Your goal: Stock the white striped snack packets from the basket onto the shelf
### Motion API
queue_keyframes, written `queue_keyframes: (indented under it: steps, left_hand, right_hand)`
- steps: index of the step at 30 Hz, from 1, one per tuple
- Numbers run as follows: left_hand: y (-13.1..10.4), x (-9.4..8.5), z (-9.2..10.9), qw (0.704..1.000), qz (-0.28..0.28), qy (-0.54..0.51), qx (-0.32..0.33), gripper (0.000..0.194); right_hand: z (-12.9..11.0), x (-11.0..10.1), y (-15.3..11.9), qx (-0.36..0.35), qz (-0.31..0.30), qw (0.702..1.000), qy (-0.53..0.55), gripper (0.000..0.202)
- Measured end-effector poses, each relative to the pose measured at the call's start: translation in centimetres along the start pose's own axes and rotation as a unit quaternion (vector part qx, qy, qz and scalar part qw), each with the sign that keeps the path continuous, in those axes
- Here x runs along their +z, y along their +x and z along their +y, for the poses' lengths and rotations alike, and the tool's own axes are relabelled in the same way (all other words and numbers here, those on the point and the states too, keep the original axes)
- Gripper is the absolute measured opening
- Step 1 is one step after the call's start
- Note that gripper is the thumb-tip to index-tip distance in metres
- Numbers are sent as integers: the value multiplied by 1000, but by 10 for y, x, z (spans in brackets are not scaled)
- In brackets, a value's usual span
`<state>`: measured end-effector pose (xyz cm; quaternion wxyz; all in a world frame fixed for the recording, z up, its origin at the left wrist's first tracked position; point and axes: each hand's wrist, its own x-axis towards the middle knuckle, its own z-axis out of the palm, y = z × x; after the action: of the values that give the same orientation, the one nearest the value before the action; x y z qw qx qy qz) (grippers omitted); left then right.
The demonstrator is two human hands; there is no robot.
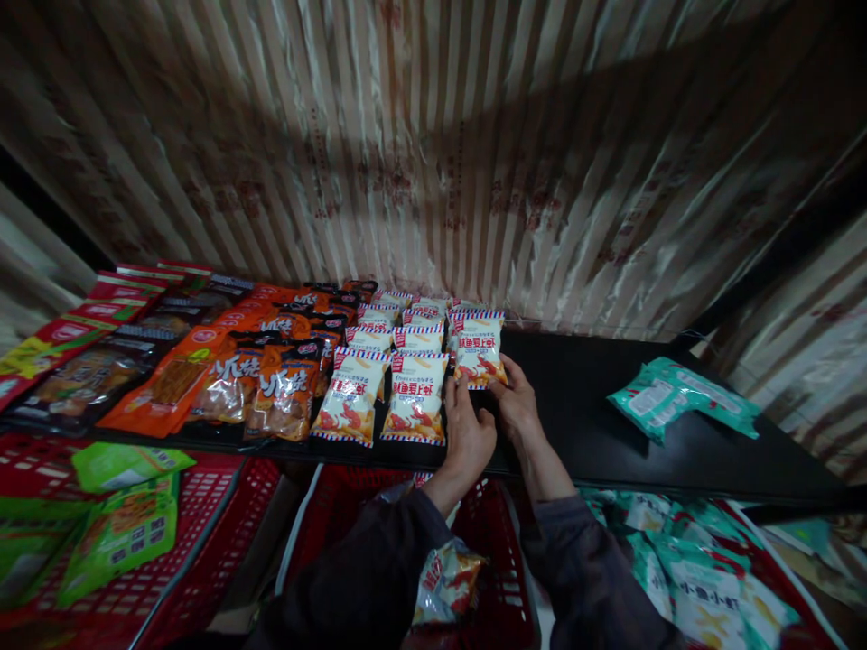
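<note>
Striped curtain [406, 135] hung behind the black shelf [575, 442]. Left to right: orange packets [281, 388]; rows of white bags [414, 397]; left hand [469, 440], fingers straight, at the lower left edge of the right row's front snack bag [478, 343]; right hand [518, 403] gripped its lower right corner; teal packets [660, 402] lay apart.

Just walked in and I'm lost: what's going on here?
A person's left hand and right hand are at the lower corners of a white packet at the black shelf. More white packets sit in rows to its left, then orange packets. Teal packaging lies to the right. A red basket stands below.
</note>
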<state>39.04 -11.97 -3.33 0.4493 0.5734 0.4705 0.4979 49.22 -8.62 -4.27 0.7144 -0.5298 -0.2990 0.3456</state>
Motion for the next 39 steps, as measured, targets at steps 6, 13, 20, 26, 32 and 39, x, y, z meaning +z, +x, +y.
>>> queue_keyframes:
  steps: [6,13,20,26,32,39]
  left_hand:
    - [2,1,-4,1000,13,12,-13,76]
    - [2,-1,-3,999,27,30,-21,77]
    - [-4,-3,10,990,-6,142,-24,72]
    - [-6,-3,14,984,-24,176,0,69]
    - [-5,-1,9,985,-20,174,11,68]
    - [-5,1,4,986,-17,164,29,72]
  right_hand:
    - [8,-2,6,-11,-16,998,-65,57]
    - [8,-5,0,-58,-15,984,-170,49]
    - [7,-2,-3,-110,-33,923,-368,47]
    - [9,-4,-1,-126,-46,920,-369,50]
    - [5,-1,6,-135,-48,927,-346,62]
    - [-5,6,10,-121,-63,935,-327,63]
